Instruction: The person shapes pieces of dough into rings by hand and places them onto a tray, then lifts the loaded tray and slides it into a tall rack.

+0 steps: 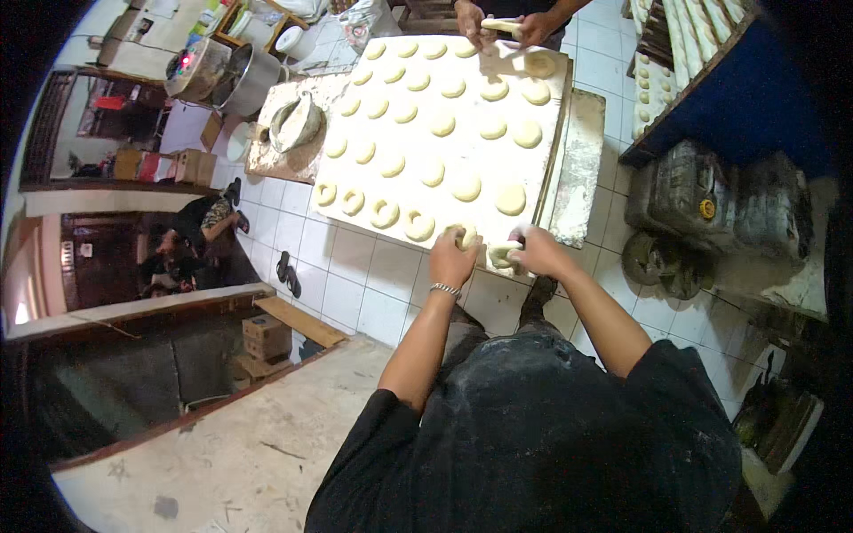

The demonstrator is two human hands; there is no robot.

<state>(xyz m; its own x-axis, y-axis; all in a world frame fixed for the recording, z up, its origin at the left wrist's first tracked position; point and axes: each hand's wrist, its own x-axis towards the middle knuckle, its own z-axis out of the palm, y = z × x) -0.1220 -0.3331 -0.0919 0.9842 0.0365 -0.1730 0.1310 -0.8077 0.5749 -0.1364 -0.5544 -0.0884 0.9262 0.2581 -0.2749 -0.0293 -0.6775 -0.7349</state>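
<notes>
At the near edge of a floured white board (pixel 551 124), my left hand (pixel 453 253) has its fingers closed on a pale dough ring (pixel 466 233). Beside it, my right hand (pixel 533 249) grips another dough piece (pixel 504 255) at the board's near right corner. Several shaped rings (pixel 384 213) lie along the near edge to the left of my hands, with flattened round dough pieces (pixel 442 124) in rows behind them. At the far edge, a co-worker's hands (pixel 502 28) hold a piece of dough.
A floury bag (pixel 293 124) sits on a board at left, near a steel mixer bowl (pixel 244 80). Racks of dough (pixel 649 93) stand at right, above dark jerrycans (pixel 675 191). Another person (pixel 204 222) is at left, near black sandals (pixel 287 274). A concrete ledge (pixel 187 426) lies at lower left.
</notes>
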